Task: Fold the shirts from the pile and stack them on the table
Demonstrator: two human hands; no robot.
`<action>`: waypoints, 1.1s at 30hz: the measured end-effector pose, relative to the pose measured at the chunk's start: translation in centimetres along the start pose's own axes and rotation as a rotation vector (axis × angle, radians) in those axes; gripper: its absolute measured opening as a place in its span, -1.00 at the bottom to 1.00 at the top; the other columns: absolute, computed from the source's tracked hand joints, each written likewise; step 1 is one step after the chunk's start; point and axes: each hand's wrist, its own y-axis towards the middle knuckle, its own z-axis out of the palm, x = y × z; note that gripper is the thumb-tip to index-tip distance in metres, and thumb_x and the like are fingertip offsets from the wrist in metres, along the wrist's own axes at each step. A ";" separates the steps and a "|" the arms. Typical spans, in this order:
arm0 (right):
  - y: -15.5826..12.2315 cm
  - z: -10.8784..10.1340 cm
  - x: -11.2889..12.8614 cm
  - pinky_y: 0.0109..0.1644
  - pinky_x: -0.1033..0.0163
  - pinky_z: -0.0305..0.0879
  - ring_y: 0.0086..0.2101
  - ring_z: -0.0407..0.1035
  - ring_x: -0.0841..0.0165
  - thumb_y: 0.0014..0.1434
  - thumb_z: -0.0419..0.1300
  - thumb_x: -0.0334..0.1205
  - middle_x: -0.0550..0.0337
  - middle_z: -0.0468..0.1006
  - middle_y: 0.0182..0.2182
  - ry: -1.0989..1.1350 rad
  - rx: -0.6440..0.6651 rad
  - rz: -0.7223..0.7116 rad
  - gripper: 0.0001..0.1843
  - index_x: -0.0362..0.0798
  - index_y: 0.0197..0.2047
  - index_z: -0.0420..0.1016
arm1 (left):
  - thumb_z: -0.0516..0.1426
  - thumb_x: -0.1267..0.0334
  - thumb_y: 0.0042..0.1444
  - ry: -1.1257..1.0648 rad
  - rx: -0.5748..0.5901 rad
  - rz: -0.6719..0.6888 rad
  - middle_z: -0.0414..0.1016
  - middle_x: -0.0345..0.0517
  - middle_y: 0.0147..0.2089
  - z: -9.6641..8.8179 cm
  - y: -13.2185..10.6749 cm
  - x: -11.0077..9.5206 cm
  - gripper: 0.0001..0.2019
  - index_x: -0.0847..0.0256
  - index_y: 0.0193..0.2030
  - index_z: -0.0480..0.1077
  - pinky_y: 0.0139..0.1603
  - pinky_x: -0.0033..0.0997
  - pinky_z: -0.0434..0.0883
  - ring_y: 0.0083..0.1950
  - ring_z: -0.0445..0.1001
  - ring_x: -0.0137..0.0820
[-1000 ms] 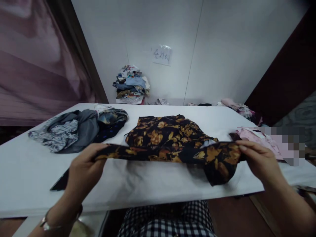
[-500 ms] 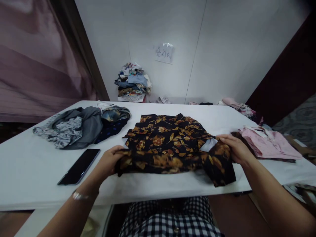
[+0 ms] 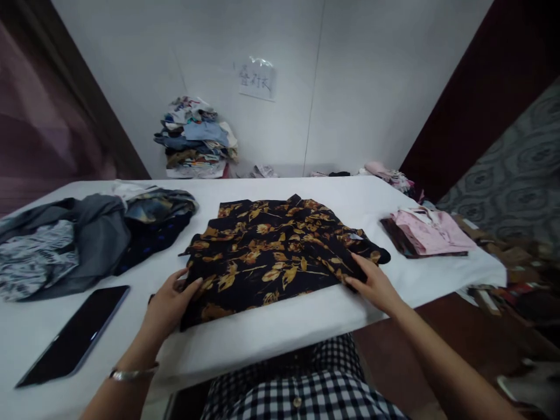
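Shirt [image 3: 271,256], black with gold floral print, lies mostly flat on the white-covered bench [image 3: 306,312], in front of the person. Collar at far edge, some wrinkling toward the right. Body isn't down to a compact packet; what looks like a sleeve end sticks out at far right. I'd call it early to midway: laid out, edges not squared.

Left hand [image 3: 168,303] at the near-left corner: thumb on the cloth, forefinger held apart from it; other fingers partly hidden. Right hand [image 3: 371,286] at the near-right corner: thumb and forefinger spread on the fabric. Can't tell if either pinches cloth.

Done, by the look of it: pink shirt [image 3: 437,230], folded, on top of dark folded cloth [image 3: 400,239] to the right. Still loose: heap at left with gray garment [image 3: 105,224], black-and-white garment [image 3: 41,254] and navy garment [image 3: 153,242]. Smartphone [image 3: 74,335] sits just beside the left hand.
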 end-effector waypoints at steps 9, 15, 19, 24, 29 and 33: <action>-2.8 -1.1 -2.3 0.08 -0.07 0.37 -0.07 0.45 0.11 0.15 0.05 -0.21 0.03 0.59 -0.13 0.003 -0.170 0.048 -0.68 0.07 -0.10 0.56 | -0.02 0.00 0.15 0.292 -0.039 0.035 0.48 -0.09 -0.46 0.7 -2.3 -1.8 -0.52 0.15 0.12 0.38 -0.24 -0.21 0.43 -0.33 0.52 -0.12; -0.5 -7.2 -0.8 0.11 0.04 0.36 -0.06 0.47 0.18 0.10 0.13 -0.18 0.15 0.60 -0.10 0.235 -0.274 0.183 -0.67 0.09 -0.09 0.58 | -0.05 0.00 0.17 0.283 -0.136 0.033 0.54 0.00 -0.12 -0.5 -2.9 -1.4 -0.56 0.10 0.08 0.39 -0.22 -0.23 0.41 -0.25 0.50 -0.16; 5.3 -12.8 -1.1 0.02 0.08 0.40 -0.12 0.49 0.17 0.04 0.20 -0.18 0.17 0.63 -0.22 0.115 -0.227 0.278 -0.72 0.05 -0.18 0.63 | -0.06 -0.02 0.17 0.283 -0.111 0.015 0.54 0.01 -0.13 -0.7 -2.8 -1.2 -0.53 0.11 0.12 0.37 -0.21 -0.24 0.40 -0.22 0.49 -0.14; 18.6 -16.9 -1.5 0.01 0.05 0.39 -0.21 0.49 0.19 0.02 0.32 -0.16 0.14 0.62 -0.34 -0.050 -0.035 0.135 -0.78 -0.11 -0.29 0.63 | -0.05 -0.03 0.16 0.287 -0.089 0.001 0.54 0.01 -0.13 -0.2 -2.1 -2.2 -0.51 0.13 0.14 0.37 -0.26 -0.27 0.38 -0.24 0.49 -0.15; 29.1 -14.0 1.4 0.21 -0.04 0.21 0.04 0.39 0.15 0.11 0.29 -0.03 0.06 0.53 -0.02 -0.087 -0.188 -0.270 -0.53 -0.18 0.00 0.53 | -0.05 -0.05 0.15 0.339 -0.109 -0.022 0.52 -0.02 -0.28 0.4 -1.2 -2.7 -0.49 0.13 0.14 0.38 -0.32 -0.30 0.37 -0.29 0.49 -0.15; 27.2 -10.2 2.9 0.17 -0.02 0.26 0.00 0.42 0.18 0.21 0.19 -0.04 0.05 0.57 -0.04 -0.031 -0.124 -0.204 -0.56 -0.14 0.06 0.51 | -0.03 -0.08 0.14 0.350 -0.111 -0.028 0.50 -0.06 -0.37 0.4 -1.0 -2.6 -0.50 0.09 0.12 0.39 -0.37 -0.29 0.37 -0.33 0.48 -0.13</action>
